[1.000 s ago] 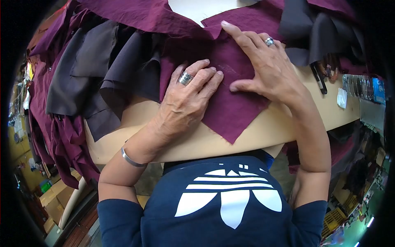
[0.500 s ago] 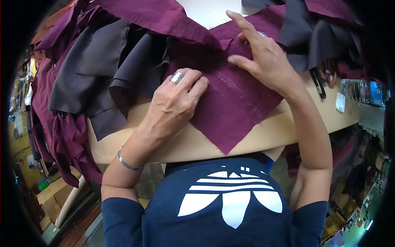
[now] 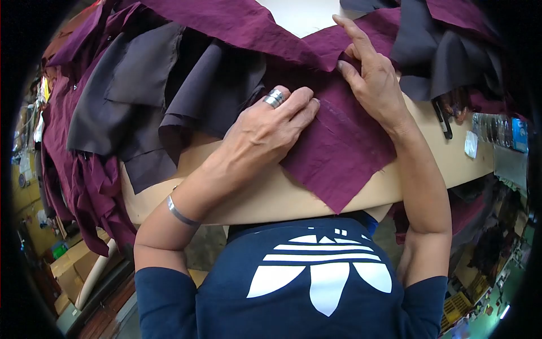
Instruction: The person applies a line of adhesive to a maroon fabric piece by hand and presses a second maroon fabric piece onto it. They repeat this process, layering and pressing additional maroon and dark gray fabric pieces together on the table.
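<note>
A maroon piece of cloth (image 3: 344, 164) with frayed edges lies over the table edge, its corner pointing toward my body. My left hand (image 3: 271, 124), with a wide silver ring, rests on its left side with curled fingers closed on the cloth; the fingertips are partly hidden. At the cloth's upper fold, my right hand (image 3: 370, 82) has its thumb and a bent finger closed on the maroon edge, while the index finger points up and away. Faint pale marks (image 3: 339, 116) run across the cloth between my hands.
Dark grey cloth pieces (image 3: 135, 79) and more maroon cloth (image 3: 68, 141) hang over the tan table (image 3: 237, 206) on the left. More grey cloth (image 3: 423, 56) lies at right. A black tool (image 3: 443, 120) and plastic bottles (image 3: 491, 129) are at the right end.
The maroon cloth has shifted right together with my left hand. My right hand's thumb and finger, spread apart before, have closed at the cloth's upper fold.
</note>
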Action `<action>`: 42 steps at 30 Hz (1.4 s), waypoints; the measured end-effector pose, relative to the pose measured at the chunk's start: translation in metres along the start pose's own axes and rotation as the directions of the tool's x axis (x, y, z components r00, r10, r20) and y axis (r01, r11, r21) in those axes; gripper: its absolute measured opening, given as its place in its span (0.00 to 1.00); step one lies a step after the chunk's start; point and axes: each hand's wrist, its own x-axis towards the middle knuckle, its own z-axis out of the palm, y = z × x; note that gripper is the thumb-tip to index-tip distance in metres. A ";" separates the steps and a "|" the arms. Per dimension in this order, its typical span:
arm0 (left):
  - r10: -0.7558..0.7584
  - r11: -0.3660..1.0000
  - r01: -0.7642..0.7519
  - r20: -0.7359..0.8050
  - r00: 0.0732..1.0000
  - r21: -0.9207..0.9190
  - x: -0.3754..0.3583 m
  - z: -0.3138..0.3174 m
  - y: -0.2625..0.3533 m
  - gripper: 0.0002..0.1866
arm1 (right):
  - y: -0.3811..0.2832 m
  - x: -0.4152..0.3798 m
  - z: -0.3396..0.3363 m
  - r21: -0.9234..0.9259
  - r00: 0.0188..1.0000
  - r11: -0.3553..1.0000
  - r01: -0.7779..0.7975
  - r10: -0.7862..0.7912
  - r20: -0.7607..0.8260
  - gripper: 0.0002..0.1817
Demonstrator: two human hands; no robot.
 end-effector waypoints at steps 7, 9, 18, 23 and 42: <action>-0.040 0.995 0.049 -0.100 0.994 0.089 -0.009 0.016 -0.004 0.23 | 0.013 -0.003 0.005 -0.032 0.977 0.980 0.195 -0.197 -0.081 0.35; -0.021 0.994 0.030 -0.080 0.997 0.108 -0.010 0.013 -0.005 0.23 | 0.011 -0.002 0.004 0.006 0.986 0.988 0.157 -0.156 -0.050 0.35; 0.083 0.983 -0.073 -0.047 0.996 0.171 -0.011 0.011 -0.004 0.25 | 0.008 -0.001 0.002 0.076 0.993 0.990 0.116 -0.114 -0.029 0.33; 0.091 0.983 -0.089 0.000 0.996 0.158 -0.012 0.009 -0.001 0.24 | 0.008 -0.002 0.002 0.081 0.993 0.990 0.112 -0.109 -0.037 0.32; -0.069 0.988 0.086 -0.133 0.989 0.125 -0.007 0.012 -0.012 0.22 | -0.008 0.015 0.001 0.112 0.996 0.993 -0.025 0.016 0.086 0.39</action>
